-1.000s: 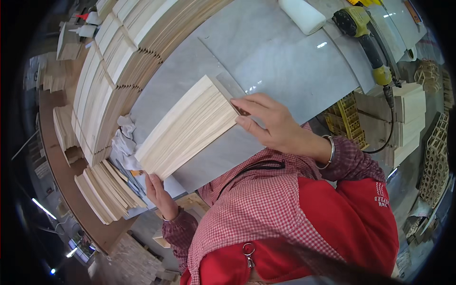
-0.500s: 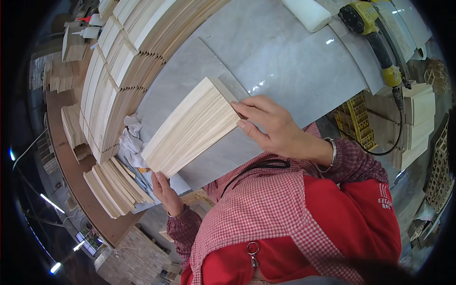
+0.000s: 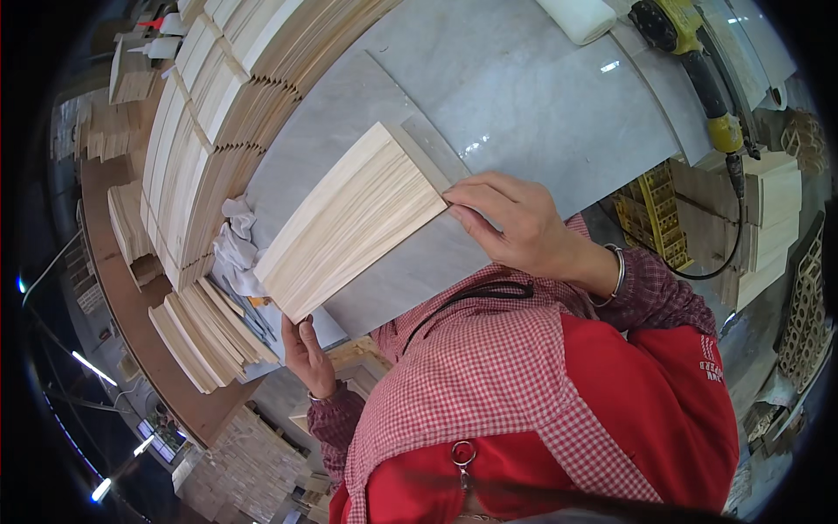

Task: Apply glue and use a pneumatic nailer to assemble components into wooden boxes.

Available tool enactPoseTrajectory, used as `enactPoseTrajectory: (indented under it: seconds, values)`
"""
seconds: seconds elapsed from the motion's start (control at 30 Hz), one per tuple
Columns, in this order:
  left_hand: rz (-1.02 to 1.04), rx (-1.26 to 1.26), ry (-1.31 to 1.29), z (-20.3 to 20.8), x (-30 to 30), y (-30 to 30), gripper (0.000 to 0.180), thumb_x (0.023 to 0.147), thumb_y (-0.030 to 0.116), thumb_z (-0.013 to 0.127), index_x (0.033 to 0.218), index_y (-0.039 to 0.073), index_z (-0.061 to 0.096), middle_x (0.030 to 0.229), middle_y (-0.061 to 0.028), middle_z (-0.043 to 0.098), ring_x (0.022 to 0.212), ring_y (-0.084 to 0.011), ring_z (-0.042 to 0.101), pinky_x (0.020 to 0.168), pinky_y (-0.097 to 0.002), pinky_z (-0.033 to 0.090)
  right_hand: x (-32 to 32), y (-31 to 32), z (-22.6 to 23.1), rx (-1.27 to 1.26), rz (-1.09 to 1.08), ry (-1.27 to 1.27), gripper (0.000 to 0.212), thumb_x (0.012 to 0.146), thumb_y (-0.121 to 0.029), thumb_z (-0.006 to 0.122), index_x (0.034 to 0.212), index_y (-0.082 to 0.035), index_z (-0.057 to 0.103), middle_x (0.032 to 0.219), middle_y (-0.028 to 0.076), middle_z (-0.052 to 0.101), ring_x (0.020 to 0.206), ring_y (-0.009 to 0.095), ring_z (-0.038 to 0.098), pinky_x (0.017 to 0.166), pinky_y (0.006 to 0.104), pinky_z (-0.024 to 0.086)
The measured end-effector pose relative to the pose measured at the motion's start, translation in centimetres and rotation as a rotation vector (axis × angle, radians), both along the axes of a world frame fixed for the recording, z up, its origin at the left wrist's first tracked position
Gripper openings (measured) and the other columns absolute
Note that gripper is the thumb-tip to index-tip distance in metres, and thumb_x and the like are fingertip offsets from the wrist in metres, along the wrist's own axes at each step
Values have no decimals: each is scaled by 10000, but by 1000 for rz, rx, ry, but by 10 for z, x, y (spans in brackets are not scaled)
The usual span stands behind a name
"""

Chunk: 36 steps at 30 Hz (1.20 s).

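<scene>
A pale wooden board (image 3: 353, 223) with streaky grain lies slantwise in front of me, over the grey tabletop (image 3: 515, 96). My right hand (image 3: 515, 223) pinches its right corner between thumb and fingers. At the lower left end, my left hand (image 3: 307, 356) holds the board's near corner, thumb and fingertips at the edge. The board's underside is hidden, so I cannot tell how much of it rests on the table. Just past its far right edge, a flat greyish strip (image 3: 428, 144) lies on the tabletop.
Tall stacks of similar boards (image 3: 196, 166) rise at the left, with a smaller pile (image 3: 209, 336) nearer me. A crumpled white cloth (image 3: 236, 244) sits beside them. At the right are a white roll (image 3: 580, 17), a yellow-black power tool (image 3: 690, 65) with cable and a yellow crate (image 3: 650, 214).
The board's right end has swung slightly away from me. My right hand has shifted a little right, its fingers now closer together on the corner. My left hand keeps its end, its grip slightly changed.
</scene>
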<state>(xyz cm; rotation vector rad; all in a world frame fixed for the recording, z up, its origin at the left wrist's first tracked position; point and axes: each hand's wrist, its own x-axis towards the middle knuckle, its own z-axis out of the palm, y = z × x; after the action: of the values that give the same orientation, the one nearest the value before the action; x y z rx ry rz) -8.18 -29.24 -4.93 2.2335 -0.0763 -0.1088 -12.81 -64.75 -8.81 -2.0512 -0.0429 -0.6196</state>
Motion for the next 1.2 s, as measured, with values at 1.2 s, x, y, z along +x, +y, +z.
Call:
enactPoseTrajectory:
  seconds: [1.2]
  values:
    - [-15, 293, -148, -4, 11, 12, 313, 954, 111, 515, 1246, 1, 543, 1076, -126, 644, 888, -191, 620, 787, -268, 479, 8, -11, 13, -10, 63, 56, 261, 750, 63, 634, 1009, 38, 610, 935, 110, 620, 672, 176, 565, 584, 241, 461]
